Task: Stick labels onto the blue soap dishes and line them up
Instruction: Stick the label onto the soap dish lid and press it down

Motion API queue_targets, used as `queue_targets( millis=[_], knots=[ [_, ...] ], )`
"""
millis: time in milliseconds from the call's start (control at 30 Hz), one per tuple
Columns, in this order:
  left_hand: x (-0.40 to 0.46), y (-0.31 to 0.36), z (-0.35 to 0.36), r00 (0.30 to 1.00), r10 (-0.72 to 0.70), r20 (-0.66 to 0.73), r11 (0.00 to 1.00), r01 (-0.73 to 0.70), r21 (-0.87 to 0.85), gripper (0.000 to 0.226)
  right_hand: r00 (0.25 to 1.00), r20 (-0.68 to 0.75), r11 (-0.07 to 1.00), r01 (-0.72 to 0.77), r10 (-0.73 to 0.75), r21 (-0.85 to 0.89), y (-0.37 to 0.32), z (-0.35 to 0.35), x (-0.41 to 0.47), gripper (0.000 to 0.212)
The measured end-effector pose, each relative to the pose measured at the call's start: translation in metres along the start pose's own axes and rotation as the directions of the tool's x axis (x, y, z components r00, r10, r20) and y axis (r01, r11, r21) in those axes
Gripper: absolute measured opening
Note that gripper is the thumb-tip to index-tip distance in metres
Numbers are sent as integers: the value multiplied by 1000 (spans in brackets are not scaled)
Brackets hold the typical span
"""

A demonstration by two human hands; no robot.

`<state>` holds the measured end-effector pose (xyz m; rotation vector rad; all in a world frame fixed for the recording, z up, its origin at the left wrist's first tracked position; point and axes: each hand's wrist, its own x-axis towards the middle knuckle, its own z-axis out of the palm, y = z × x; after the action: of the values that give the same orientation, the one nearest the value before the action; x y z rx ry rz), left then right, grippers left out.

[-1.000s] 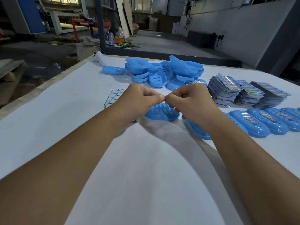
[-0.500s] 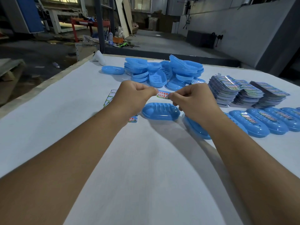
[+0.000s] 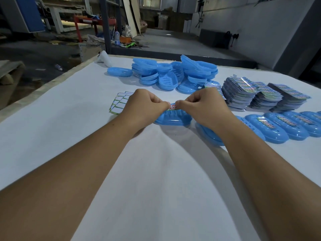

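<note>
Soap dishes in blue plastic fill the far half of the white-covered table (image 3: pixel 165 171). Furthest left, near the table's edge, a white nozzle-shaped object (image 3: pixel 104 59) lies beside a single upturned dish (image 3: pixel 119 72). Nearer the person, a fanned sheaf of green-edged label sheets (image 3: pixel 119 102) lies partly under the left hand (image 3: pixel 145 106), whose fingers are curled, thumb and forefinger pinching the left end of a small label (image 3: pixel 172 106) with red print. Just below that label sits the blue soap dish (image 3: pixel 172 118) being worked on, lying flat on the table between the two hands. The right hand (image 3: pixel 202 106) pinches the label's other end in the same curled way, so the strip is stretched between both sets of fingertips directly above the dish. Behind the hands a loose heap of unlabelled dishes (image 3: pixel 175 75) is piled. To the right stand stacks of shiny printed cards (image 3: pixel 260 94), and in front of them a row of labelled dishes (image 3: pixel 284 126) lies side by side, touching.
</note>
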<state>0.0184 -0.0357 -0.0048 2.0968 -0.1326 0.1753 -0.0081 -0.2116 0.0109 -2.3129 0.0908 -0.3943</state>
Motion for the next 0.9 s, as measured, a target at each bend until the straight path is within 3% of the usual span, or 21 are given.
queue_targets(
  millis=[300,900],
  knots=[
    [4,-2,2,1000,-5,-6,995,6,98,22,998,60,986,-16,27,-165,0,1,5,30],
    [0,1,2,999,45,4,976,-45,213,15,998,67,979,-7,21,-203,0,1,5,28]
  ],
)
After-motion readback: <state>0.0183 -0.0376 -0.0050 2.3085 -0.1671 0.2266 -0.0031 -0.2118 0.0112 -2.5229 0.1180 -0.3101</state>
